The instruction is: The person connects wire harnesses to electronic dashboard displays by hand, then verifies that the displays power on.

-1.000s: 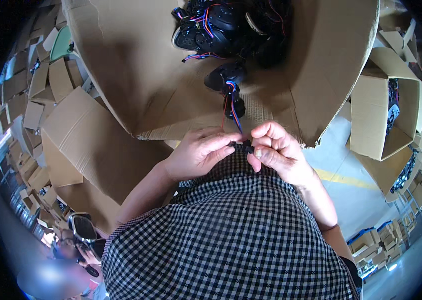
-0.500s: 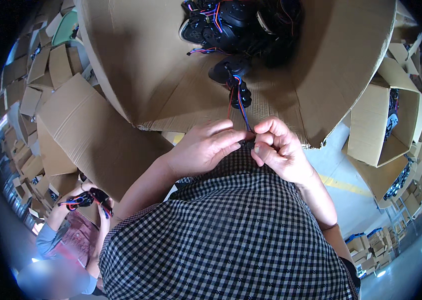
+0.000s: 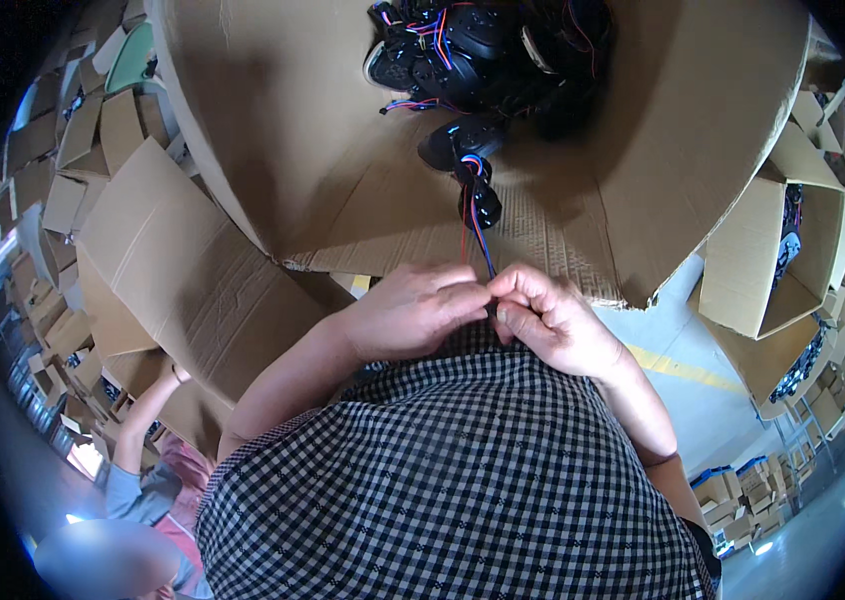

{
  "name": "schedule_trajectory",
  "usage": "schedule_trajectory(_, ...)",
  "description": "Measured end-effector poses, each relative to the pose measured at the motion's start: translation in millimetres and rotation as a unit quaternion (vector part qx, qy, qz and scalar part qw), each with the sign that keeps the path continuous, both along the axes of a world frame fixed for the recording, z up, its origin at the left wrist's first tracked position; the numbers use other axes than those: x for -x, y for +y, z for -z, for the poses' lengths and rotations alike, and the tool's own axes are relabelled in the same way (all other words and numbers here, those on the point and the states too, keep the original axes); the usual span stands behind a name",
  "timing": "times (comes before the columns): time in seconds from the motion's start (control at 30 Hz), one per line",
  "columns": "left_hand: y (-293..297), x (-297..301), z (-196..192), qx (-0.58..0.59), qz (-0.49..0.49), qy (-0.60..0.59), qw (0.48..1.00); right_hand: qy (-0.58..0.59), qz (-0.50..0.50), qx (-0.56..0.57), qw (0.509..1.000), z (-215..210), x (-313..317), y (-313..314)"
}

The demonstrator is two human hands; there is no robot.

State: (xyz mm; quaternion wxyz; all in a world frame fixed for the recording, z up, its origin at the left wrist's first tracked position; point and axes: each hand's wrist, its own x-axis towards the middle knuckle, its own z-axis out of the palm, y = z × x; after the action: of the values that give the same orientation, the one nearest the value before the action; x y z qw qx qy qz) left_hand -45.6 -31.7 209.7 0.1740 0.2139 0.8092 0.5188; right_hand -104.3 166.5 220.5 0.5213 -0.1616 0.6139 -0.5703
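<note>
My left hand [image 3: 411, 314] and my right hand [image 3: 565, 328] meet fingertip to fingertip in front of the checked apron, both closed in a pinch. Between them they hold the end of the red and blue wires [image 3: 480, 248]; whatever tip is there is hidden by the fingers. From my fingers the wires run up to a black plastic part [image 3: 481, 204] on the near flap of the big carton. Just beyond it lies a rounded black piece [image 3: 465, 140].
The large open cardboard carton [image 3: 343, 215] holds a heap of black parts with coloured wires [image 3: 468, 45]. A folded carton [image 3: 168, 250] stands on the left, an open box [image 3: 743, 265] on the right. At lower left a co-worker's arm [image 3: 150, 412] reaches among boxes.
Both my hands have come slightly down and left, still pinching the wires. The co-worker's hands no longer show the wired black parts; one arm now reaches up to a box.
</note>
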Motion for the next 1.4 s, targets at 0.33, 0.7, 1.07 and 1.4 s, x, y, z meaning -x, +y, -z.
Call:
schedule_trajectory(0.33, -20.1, 149.4, 130.5, 0.172, -0.153, -0.259, 0.938, 0.009, -0.061, 0.046, 0.997, 12.0, -7.7, -11.5)
schedule_trajectory(0.7, -2.5, 146.4, 220.9, 0.374, -0.122, -0.301, 0.869, 0.020, -0.057, 0.026, 0.998, 15.9, -0.8, -18.8)
schedule_trajectory(1.07, -67.8, 34.0, 61.8, -0.642, -0.374, -0.348, 0.572, -0.094, 0.001, 0.092, 0.991, -3.8, -6.2, -10.3)
schedule_trajectory(1.4, -93.3, -13.9, 2.5, -0.578, -0.549, -0.095, 0.596, -0.107, 0.039, 0.075, 0.991, 4.6, -7.7, -13.3)
